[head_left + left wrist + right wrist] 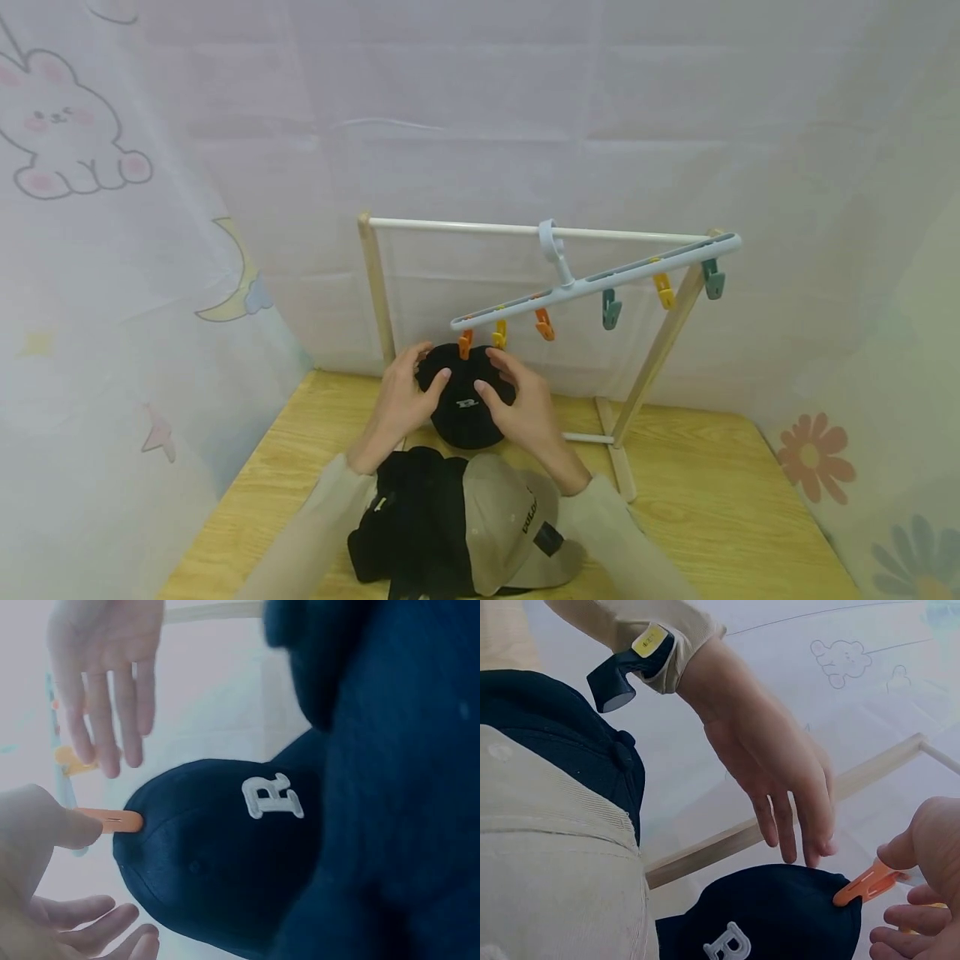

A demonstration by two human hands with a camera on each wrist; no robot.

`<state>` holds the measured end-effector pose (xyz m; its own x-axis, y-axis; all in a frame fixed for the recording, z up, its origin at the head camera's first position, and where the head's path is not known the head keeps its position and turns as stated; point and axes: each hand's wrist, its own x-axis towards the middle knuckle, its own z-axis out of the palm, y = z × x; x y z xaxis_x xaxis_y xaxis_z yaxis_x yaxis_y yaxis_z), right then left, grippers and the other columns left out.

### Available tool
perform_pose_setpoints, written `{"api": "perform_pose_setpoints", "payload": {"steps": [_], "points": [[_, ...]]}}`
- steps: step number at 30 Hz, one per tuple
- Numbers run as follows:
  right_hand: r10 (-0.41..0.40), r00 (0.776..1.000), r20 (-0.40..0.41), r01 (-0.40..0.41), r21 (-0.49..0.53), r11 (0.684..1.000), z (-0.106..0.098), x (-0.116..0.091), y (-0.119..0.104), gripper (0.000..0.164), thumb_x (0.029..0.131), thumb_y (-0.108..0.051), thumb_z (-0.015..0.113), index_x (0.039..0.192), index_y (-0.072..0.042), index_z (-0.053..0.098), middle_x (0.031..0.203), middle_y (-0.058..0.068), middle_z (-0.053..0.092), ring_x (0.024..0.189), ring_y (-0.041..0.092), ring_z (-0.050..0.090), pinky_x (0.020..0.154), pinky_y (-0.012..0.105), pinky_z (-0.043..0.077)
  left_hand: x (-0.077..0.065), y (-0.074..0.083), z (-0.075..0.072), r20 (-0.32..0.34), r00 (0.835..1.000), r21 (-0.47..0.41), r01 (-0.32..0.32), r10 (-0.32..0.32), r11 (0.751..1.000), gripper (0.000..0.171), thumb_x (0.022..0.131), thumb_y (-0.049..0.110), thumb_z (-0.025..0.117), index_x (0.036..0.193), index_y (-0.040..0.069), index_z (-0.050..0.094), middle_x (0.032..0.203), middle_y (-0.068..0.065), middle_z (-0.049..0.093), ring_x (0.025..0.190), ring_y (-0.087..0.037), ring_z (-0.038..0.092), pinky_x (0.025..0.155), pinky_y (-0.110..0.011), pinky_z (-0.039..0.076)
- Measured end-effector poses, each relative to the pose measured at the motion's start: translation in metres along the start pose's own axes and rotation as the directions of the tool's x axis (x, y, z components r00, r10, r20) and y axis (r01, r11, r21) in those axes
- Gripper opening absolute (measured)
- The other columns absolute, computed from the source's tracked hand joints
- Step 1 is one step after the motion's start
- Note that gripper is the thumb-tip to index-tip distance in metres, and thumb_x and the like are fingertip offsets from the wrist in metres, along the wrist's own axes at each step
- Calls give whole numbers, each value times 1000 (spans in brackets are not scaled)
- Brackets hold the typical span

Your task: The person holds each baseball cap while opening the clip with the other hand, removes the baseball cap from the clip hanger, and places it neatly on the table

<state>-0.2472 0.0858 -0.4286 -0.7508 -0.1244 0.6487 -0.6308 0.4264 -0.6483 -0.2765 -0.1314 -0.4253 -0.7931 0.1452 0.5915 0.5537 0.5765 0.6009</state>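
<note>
A black baseball cap (468, 427) with a white embroidered letter hangs by its edge from an orange clip (112, 820) at the left end of a pale blue clip hanger (592, 283). My left hand (401, 402) is at the cap's left side, fingers spread and loosely bent. On the other side is my right hand (527, 410), its thumb and fingers apart. In the right wrist view the right thumb lies close to the orange clip; whether it touches is unclear. Neither hand grips the cap. The cap's brim is not plainly seen.
A beige cap (495, 517) and black caps (420, 508) lie stacked at the table's front. The hanger hooks over the white bar (450, 225) of a wooden-legged rack (660, 358). More yellow, orange and green clips (611, 310) hang along it. Printed cloth (480, 100) surrounds the wooden table (720, 517).
</note>
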Motion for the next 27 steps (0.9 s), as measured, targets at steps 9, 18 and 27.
{"api": "perform_pose_setpoints", "payload": {"steps": [9,18,27], "points": [[21,999,43,-20,-16,1000,8,5,-5,59,101,-15,74,154,0,53,150,24,61,137,40,61,114,53,50,11,-7,4,59,997,31,38,-39,999,54,105,25,69,150,-1,54,152,-23,58,140,-43,56,115,-60,47],[8,998,63,-4,-57,998,23,11,-9,62,106,-16,67,158,7,42,158,26,51,147,41,50,119,59,43,19,-12,6,90,995,21,-50,48,999,46,105,15,66,146,-5,57,146,-26,61,136,-46,58,112,-62,49],[15,998,62,-11,-63,998,32,23,-12,60,110,-12,59,159,12,35,160,30,47,148,46,47,120,61,42,23,-12,0,194,981,22,-27,22,999,47,107,13,61,149,-8,53,151,-27,57,142,-46,53,116,-63,44]]}}
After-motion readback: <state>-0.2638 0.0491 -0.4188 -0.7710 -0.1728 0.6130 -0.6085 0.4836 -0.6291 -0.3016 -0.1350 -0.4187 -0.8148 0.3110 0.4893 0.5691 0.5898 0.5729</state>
